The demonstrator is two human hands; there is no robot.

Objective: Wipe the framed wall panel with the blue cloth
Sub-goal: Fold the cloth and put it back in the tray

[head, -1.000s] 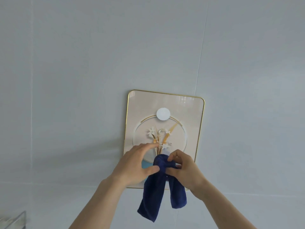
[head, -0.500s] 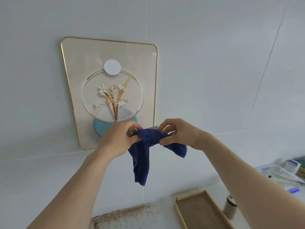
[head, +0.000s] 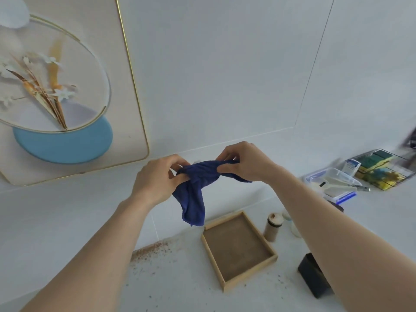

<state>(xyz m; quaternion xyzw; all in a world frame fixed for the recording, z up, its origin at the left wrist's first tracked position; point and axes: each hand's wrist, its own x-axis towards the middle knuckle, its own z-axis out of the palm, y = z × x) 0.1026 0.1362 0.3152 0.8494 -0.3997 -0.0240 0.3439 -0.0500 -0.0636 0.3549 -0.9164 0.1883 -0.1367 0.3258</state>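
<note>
A dark blue cloth [head: 195, 185] hangs bunched between both hands, in front of the white wall. My left hand [head: 155, 179] pinches its left end, and my right hand [head: 243, 161] pinches its right end. One long fold droops down below my left hand. The gold-framed wall panel [head: 126, 91], beige with dried flowers in a ring and a light blue disc, fills the upper left. It is partly cut off by the frame edge. Both hands are to the right of and below the panel, apart from it.
On the white counter below lies an empty wooden tray [head: 238, 248], with a small brown bottle [head: 272, 226] beside it and a black block [head: 313, 275] at the right. Brown crumbs [head: 150, 248] lie along the wall. Far right hold a plastic container [head: 333, 183] and a wire basket of sponges [head: 380, 170].
The view has swung down and to the right, so the panel slid to the upper left and the counter came into sight. Both hands kept hold of the cloth and drew it slightly apart.
</note>
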